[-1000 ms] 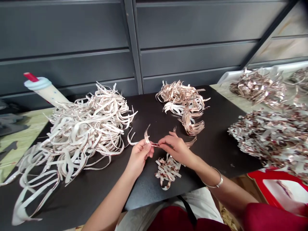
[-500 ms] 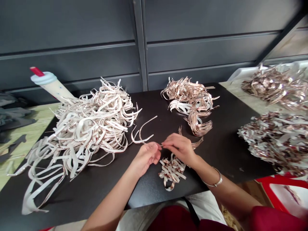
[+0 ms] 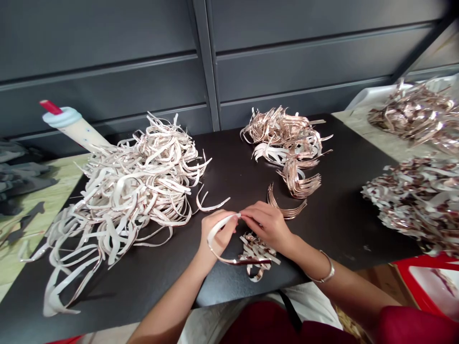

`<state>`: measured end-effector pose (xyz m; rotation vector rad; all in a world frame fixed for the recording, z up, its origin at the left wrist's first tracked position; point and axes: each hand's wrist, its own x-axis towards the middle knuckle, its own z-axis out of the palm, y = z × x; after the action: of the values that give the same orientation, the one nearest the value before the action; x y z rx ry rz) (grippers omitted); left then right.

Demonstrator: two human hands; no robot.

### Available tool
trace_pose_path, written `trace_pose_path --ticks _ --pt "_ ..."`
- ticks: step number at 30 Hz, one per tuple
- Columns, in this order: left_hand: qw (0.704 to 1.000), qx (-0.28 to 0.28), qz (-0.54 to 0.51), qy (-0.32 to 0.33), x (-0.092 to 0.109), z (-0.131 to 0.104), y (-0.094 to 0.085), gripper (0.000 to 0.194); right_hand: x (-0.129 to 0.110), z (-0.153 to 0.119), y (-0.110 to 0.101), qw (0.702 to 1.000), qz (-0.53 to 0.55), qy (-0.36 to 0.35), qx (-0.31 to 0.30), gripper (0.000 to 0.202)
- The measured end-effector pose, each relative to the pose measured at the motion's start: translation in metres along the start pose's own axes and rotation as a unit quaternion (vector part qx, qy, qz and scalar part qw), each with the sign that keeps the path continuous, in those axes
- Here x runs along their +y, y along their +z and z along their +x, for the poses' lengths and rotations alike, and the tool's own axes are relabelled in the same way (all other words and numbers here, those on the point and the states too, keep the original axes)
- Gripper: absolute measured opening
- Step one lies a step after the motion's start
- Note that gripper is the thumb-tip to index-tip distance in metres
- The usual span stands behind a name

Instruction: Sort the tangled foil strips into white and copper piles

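Observation:
Between my two hands one end of a curled strip [image 3: 229, 261], white on one face and shiny copper on the other, is pinched. My left hand [image 3: 217, 232] grips it, and the strip loops down over that hand toward the right. The fingertips of my right hand [image 3: 267, 224] close on the same end, touching my left fingertips. Below them lies a small pile of short cut strips [image 3: 256, 253]. A large tangle of white strips [image 3: 143, 181] spreads on the left. Bundles of copper strips [image 3: 301, 179] lie beyond my right hand, with a curved bundle [image 3: 287, 210] nearest it.
The black table top [image 3: 344, 215] reaches to a grey panelled wall [image 3: 304, 67]. A tumbler with a red straw [image 3: 81, 129] leans at the back left. At the right are a heap of short strips [image 3: 419, 200], shiny copper strips [image 3: 412, 114] and a red box [image 3: 405, 274].
A looped strip now hangs over my left hand and across the small pile. One of the loose strips beyond my left hand has left its place. The view has shifted slightly.

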<state>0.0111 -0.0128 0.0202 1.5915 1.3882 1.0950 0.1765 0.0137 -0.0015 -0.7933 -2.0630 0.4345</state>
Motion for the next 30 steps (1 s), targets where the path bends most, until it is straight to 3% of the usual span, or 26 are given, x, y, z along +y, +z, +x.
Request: trace_pose_path --ticks 6,16,23,30 --pt "0.993 0.015 0.08 0.081 -0.003 -0.006 0.005 0.024 -0.003 -0.003 0.005 0.998 -0.065 0.022 -0.004 0.021" --pt "0.982 -0.007 0.116 0.152 -0.009 -0.008 0.013 0.025 -0.003 0.002 0.003 0.997 -0.048 0.057 -0.033 0.023" --pt "0.984 -0.004 0.106 0.143 -0.01 -0.008 0.013 0.025 0.0 0.003 0.004 0.997 -0.017 0.081 -0.006 0.021" --pt "0.982 0.016 0.124 0.139 -0.01 -0.008 0.014 0.023 0.003 0.002 -0.001 0.998 0.008 0.054 -0.031 0.019"
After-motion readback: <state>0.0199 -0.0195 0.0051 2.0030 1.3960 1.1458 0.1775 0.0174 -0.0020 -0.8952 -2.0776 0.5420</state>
